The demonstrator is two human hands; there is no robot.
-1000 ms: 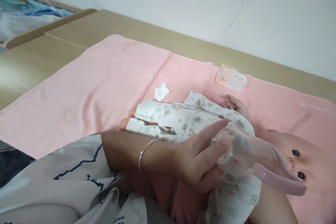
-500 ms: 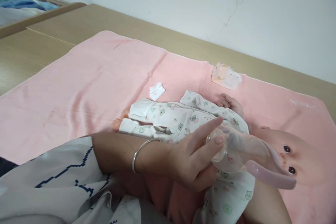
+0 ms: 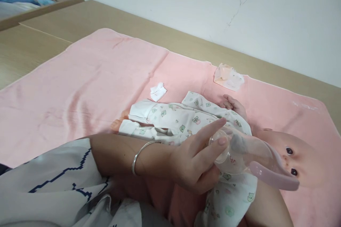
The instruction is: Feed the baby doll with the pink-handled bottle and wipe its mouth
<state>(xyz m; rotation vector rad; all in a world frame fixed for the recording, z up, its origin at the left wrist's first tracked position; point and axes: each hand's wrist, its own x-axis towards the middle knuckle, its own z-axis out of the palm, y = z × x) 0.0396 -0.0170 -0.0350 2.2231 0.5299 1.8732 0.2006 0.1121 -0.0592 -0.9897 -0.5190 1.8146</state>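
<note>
A baby doll (image 3: 202, 118) in a white printed suit lies on its back on the pink blanket (image 3: 112, 67), its head to the right. My left hand (image 3: 199, 159) reaches across its body, fingers closed round the near end of a clear baby bottle (image 3: 247, 152). Two of those fingers lie over a round clear part there. The bottle's pink handle (image 3: 277, 179) and far end are over the doll's lower face, so its mouth is hidden. Of my right arm only a forearm (image 3: 269, 204) shows by the doll's shoulder; the hand is out of sight.
A small white folded piece (image 3: 158, 92) lies by the doll's legs. A printed cloth or packet (image 3: 229, 77) rests at the blanket's back edge. Behind runs a wooden tabletop (image 3: 128, 17) against a white wall (image 3: 173, 7). A wooden rail (image 3: 42, 12) stands far left.
The view has shifted very slightly. My left hand, the bottle and the doll keep the same places relative to one another.
</note>
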